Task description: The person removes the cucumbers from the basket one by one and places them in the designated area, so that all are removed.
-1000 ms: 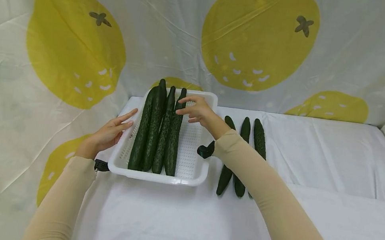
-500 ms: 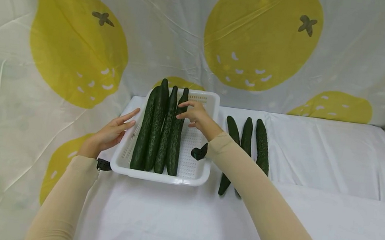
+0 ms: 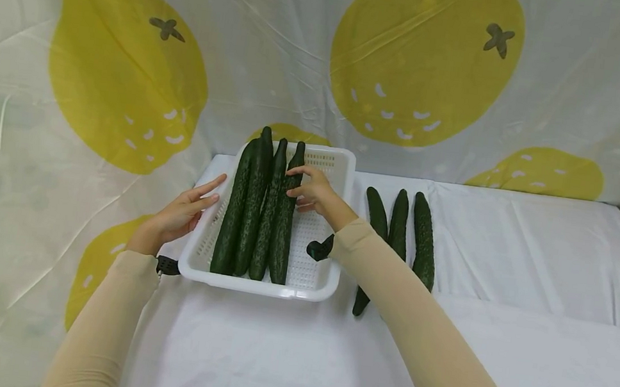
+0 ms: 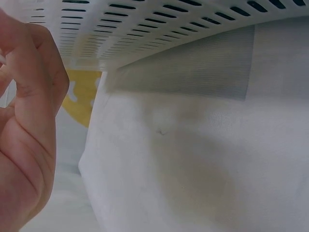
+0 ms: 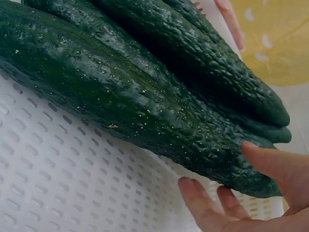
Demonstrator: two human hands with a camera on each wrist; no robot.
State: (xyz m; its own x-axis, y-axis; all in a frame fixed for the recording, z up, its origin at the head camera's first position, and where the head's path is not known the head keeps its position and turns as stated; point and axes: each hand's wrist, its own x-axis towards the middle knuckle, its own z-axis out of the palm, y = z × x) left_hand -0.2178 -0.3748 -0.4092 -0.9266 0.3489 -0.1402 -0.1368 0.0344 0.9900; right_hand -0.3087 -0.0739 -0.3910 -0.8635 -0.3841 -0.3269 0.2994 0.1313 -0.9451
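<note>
Over the near stretch of white cloth (image 3: 267, 356), the right sleeve (image 3: 417, 310) slants across 3 loose cucumbers (image 3: 425, 240) beside the basket (image 3: 258, 286); a dip of that forearm could set them rolling. Inside the basket, 4 more cucumbers (image 3: 249, 225) lie side by side. At its left wall the left hand (image 3: 182, 213) has its fingers straight and spread wide, holding nothing; so light a touch might let the basket slide if something pushes it. Farther in, the right hand (image 3: 318, 198) straddles the rightmost of the 4 (image 3: 283, 235), thumb and fingers narrowly parted on either side; I cannot tell whether they grip. Any sideways drag on its bumpy skin could roll it right over the slotted floor (image 3: 303, 273). At least 1 tip rises past the basket's far side, where a knock could shift it. Beyond hangs the lemon cloth (image 3: 271, 34).
</note>
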